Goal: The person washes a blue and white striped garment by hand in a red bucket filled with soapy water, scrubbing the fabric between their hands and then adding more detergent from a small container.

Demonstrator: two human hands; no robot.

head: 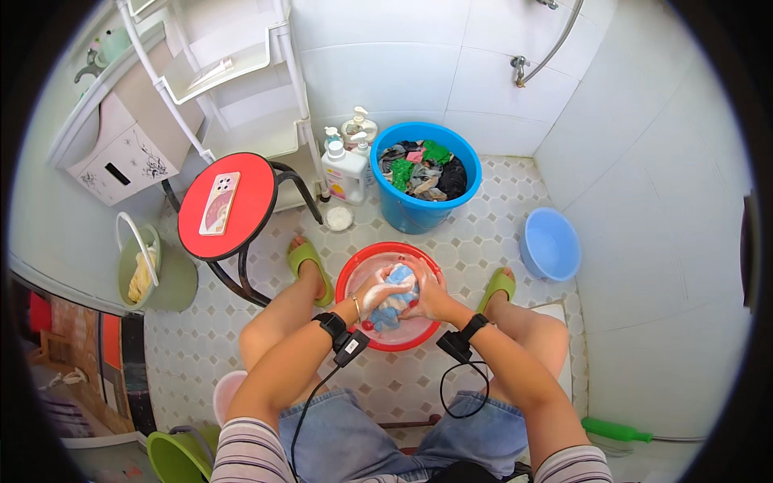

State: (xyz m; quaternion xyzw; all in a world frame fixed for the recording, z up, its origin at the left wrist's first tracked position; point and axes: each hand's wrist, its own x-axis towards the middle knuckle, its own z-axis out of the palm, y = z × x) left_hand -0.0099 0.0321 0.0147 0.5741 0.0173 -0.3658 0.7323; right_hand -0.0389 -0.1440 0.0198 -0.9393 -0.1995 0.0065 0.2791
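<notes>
Between my feet a red-rimmed basin (347,265) stands on the tiled floor. Over it my left hand (377,293) and my right hand (427,290) grip a light blue and white cloth (400,281) from both sides. White suds coat the fingers of both hands and parts of the cloth. The lower end of the cloth hangs into the basin, beside a small red spot (367,325). Each wrist wears a black strap with a device and a cable.
A blue bucket (410,216) full of clothes stands ahead, beside pump bottles and a white detergent bottle (345,175). Near them sits a small dish of white powder (338,218). Left is a red stool (241,199) bearing a phone (219,204); right, a light blue basin (551,244).
</notes>
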